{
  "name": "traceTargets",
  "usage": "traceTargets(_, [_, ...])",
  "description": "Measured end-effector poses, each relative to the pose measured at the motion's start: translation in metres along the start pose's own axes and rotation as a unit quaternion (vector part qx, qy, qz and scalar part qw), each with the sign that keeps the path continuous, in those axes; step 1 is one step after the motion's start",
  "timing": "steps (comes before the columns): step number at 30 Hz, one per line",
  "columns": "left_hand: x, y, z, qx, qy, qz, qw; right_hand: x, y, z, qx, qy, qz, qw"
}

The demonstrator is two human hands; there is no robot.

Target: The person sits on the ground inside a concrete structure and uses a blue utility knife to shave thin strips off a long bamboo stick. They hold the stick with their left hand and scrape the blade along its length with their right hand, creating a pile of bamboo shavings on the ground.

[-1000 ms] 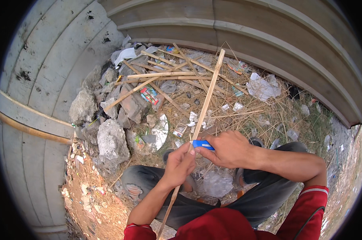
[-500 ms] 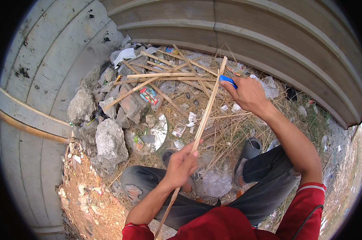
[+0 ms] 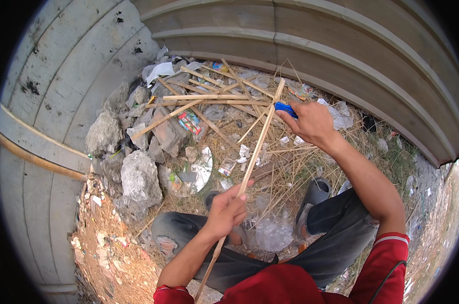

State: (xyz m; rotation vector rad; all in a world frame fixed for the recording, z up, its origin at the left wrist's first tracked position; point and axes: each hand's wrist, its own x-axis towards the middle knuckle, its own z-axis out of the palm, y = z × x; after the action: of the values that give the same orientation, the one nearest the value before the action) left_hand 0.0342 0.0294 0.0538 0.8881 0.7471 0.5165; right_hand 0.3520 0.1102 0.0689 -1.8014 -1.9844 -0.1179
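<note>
A long pale bamboo strip (image 3: 260, 144) runs slantwise from beside my left forearm up toward the pile of strips. My left hand (image 3: 226, 211) is closed around its lower middle, above my knees. Farther up, my right hand (image 3: 310, 121) grips a blue-handled cutter knife (image 3: 285, 108), pressed against the strip near its far end. The blade cannot be made out. A thin sliver (image 3: 252, 127) sticks out to the left of the strip, just below the knife.
Several bamboo strips (image 3: 204, 97) lie crossed ahead, partly over broken rocks (image 3: 140, 177). Corrugated metal sheeting (image 3: 336, 40) bounds the far side, grey panels (image 3: 62, 66) the left. Plastic scraps (image 3: 274, 234) and dry grass litter the ground between my feet.
My right hand and the knife have slid slightly down the strip toward me. A thin sliver now stands out from the strip's left side. My left hand keeps its grip.
</note>
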Motion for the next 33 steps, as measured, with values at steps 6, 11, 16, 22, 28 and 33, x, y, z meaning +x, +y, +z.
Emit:
traceTargets(6, [0.001,-0.001,-0.005,0.003,0.01,0.001,1.0,0.0,0.009,-0.024,0.131,-0.017,-0.067,0.989])
traceTargets(11, [0.003,-0.007,-0.001,0.06,-0.017,-0.005,0.998,0.009,0.011,-0.029,0.173,0.091,-0.119,0.973])
traceTargets(16, [0.005,-0.01,0.0,0.109,-0.032,-0.019,0.993,0.009,0.047,-0.02,0.167,-0.039,-0.138,0.975])
traceTargets(22, [0.008,-0.009,0.004,0.133,-0.035,-0.005,0.991,0.01,0.041,-0.007,0.243,0.03,-0.092,0.965])
traceTargets(28, [0.009,-0.018,0.002,0.18,-0.038,0.022,0.983,0.017,0.066,-0.019,0.58,0.051,0.17,0.795])
traceTargets(33, [0.011,-0.018,0.003,0.162,-0.015,0.043,0.986,0.009,0.065,-0.013,0.416,0.17,0.233,0.862])
